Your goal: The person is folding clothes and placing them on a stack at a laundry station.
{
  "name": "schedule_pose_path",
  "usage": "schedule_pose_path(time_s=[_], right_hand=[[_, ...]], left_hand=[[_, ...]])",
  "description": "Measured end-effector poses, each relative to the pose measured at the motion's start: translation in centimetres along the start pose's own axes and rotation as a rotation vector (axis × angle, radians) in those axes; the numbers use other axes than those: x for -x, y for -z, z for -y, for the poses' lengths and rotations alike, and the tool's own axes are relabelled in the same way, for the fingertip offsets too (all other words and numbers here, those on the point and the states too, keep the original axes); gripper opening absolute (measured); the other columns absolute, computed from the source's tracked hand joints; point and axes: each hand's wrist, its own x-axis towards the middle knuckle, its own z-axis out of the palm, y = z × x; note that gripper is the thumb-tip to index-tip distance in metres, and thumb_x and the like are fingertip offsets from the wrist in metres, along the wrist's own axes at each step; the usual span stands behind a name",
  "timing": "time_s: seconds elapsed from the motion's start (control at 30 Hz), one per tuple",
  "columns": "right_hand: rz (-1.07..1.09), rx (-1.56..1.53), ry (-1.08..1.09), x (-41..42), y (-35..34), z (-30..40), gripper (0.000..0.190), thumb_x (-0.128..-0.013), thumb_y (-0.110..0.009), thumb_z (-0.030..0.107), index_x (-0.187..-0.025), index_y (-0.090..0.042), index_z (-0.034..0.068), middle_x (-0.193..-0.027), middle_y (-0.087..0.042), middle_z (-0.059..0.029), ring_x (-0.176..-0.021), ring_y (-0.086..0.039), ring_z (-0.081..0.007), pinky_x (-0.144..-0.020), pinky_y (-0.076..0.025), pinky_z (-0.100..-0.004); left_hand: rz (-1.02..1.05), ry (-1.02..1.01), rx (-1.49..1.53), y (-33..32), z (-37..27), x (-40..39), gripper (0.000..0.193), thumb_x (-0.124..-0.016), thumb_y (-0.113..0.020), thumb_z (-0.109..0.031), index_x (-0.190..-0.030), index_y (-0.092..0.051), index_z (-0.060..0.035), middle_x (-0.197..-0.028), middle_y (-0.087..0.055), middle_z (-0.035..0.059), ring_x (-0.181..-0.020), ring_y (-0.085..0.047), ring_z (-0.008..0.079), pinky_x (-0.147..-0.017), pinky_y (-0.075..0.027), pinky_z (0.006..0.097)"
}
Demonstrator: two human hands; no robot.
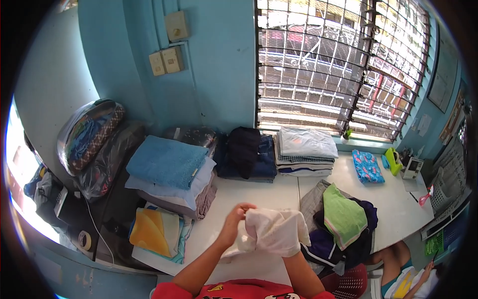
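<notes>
A crumpled white cloth garment (274, 230) is held up above the front of the white table (231, 190). My left hand (239, 218) grips its upper left corner between thumb and fingers. The cloth drapes over my right hand, whose wrist (293, 258) comes out below it; the fingers are hidden, apparently inside or behind the fabric. Just right of the cloth lies a loose heap of dark clothes (358, 228) with a light green towel (341, 215) on top. Left of my hands is a low stack of folded cloths with a yellow and white one (155, 230) uppermost.
Behind stand folded piles: a blue towel (168, 160) on top of one, dark jeans (224, 164), and light garments (308, 144). Plastic-bagged bundles (89, 138) sit at left. A blue patterned packet (368, 166) and green tape dispenser (393, 160) lie right. A person (409, 278) sits low at right.
</notes>
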Motion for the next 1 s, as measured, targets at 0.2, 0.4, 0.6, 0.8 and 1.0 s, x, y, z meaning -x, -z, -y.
schedule_pose_path(time_s=[0.2, 0.4, 0.6, 0.8, 1.0], right_hand=[[0.289, 0.139, -0.108, -0.3, -2.7, -3.0, 0.02, -0.088, -0.056, 0.016, -0.107, -0.057, 0.01, -0.097, -0.06, -0.0038, -0.086, -0.059, -0.0177, -0.073, -0.048, -0.0282], [0.129, -0.56, -0.142, 0.6, -6.0, -6.8, 0.035, -0.091, -0.052, 0.017, -0.124, -0.049, 0.004, -0.112, -0.057, -0.0044, -0.099, -0.056, -0.0148, -0.082, -0.047, -0.0276], [-0.072, -1.399, -0.599, 5.2, -6.3, -10.6, 0.04, -0.093, -0.051, 0.018, -0.13, -0.044, 0.002, -0.116, -0.055, -0.007, -0.102, -0.056, -0.0171, -0.088, -0.046, -0.0296], [0.119, -0.474, -0.521, 11.5, -5.8, -12.6, 0.04, -0.089, -0.058, 0.019, -0.123, -0.049, 0.0, -0.113, -0.056, -0.012, -0.099, -0.057, -0.0234, -0.086, -0.046, -0.0349], [-0.439, 0.222, -0.331, 17.3, -4.9, -9.5, 0.046, -0.072, -0.073, 0.017, -0.11, -0.052, 0.002, -0.116, -0.052, -0.018, -0.105, -0.051, -0.034, -0.085, -0.042, -0.0417]], left_hand=[[-0.118, -0.029, -0.37, -0.7, -3.2, -0.6, 0.013, -0.083, -0.064, -0.009, -0.094, -0.06, -0.0047, -0.093, -0.059, 0.0028, -0.078, -0.055, 0.0108, -0.067, -0.045, 0.023], [-0.119, -0.141, -0.756, -0.8, -3.1, -1.9, 0.014, -0.082, -0.064, -0.009, -0.092, -0.059, -0.0005, -0.087, -0.061, 0.0064, -0.075, -0.058, 0.014, -0.066, -0.047, 0.0251], [-0.076, -0.028, -0.68, -0.5, -3.8, -4.1, 0.01, -0.083, -0.057, -0.006, -0.091, -0.057, 0.0006, -0.078, -0.06, 0.0056, -0.072, -0.057, 0.0126, -0.066, -0.045, 0.0257], [-0.085, -0.093, -0.599, -1.5, -6.5, -6.6, 0.007, -0.083, -0.055, -0.007, -0.088, -0.057, -0.0017, -0.077, -0.059, 0.0021, -0.07, -0.054, 0.0086, -0.064, -0.044, 0.0239], [-0.088, -0.1, -0.581, -2.9, -7.8, -7.5, 0.007, -0.082, -0.055, -0.007, -0.086, -0.058, -0.0017, -0.078, -0.058, 0.0022, -0.071, -0.053, 0.0078, -0.061, -0.046, 0.0236]])
